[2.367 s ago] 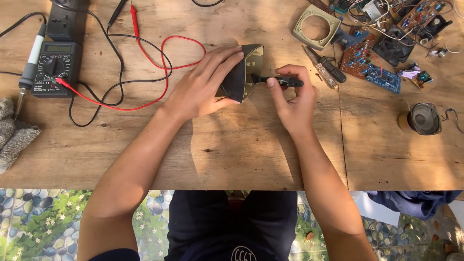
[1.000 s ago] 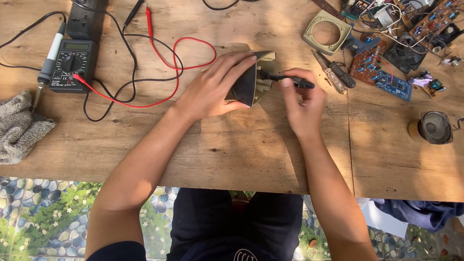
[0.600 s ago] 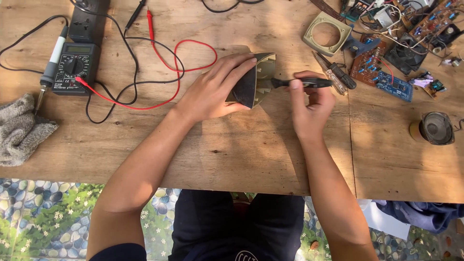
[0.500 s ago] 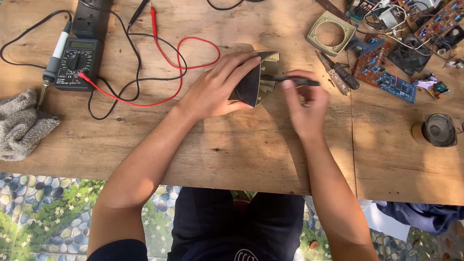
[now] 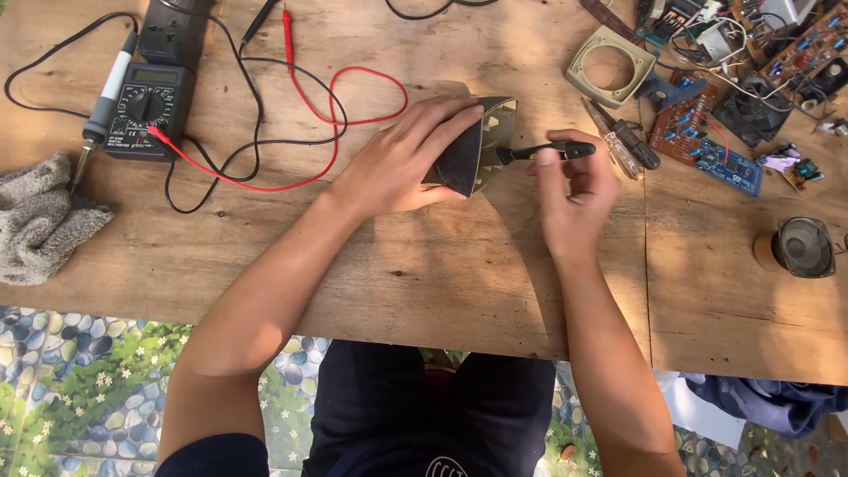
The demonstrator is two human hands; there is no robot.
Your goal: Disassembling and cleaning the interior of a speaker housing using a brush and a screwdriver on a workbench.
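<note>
My left hand (image 5: 402,159) lies over a dark cone-shaped speaker (image 5: 473,146) with a greenish metal frame, holding it on its side on the wooden table (image 5: 424,274). My right hand (image 5: 574,194) pinches a small black-handled screwdriver (image 5: 548,152) between thumb and fingers. The screwdriver lies level, its tip pointing left into the speaker's frame. Part of the speaker is hidden under my left fingers.
A multimeter (image 5: 146,106) with red and black leads (image 5: 291,115) and a soldering iron (image 5: 102,102) lie at the far left, a grey cloth (image 5: 40,221) beside them. Circuit boards (image 5: 715,150), a square fan frame (image 5: 609,66), more screwdrivers (image 5: 623,146) and a small round speaker (image 5: 799,249) lie at the right.
My right hand has turned the screwdriver handle between its fingers while the tip stays at the speaker frame. My left hand keeps its hold. The camera view has shifted slightly.
</note>
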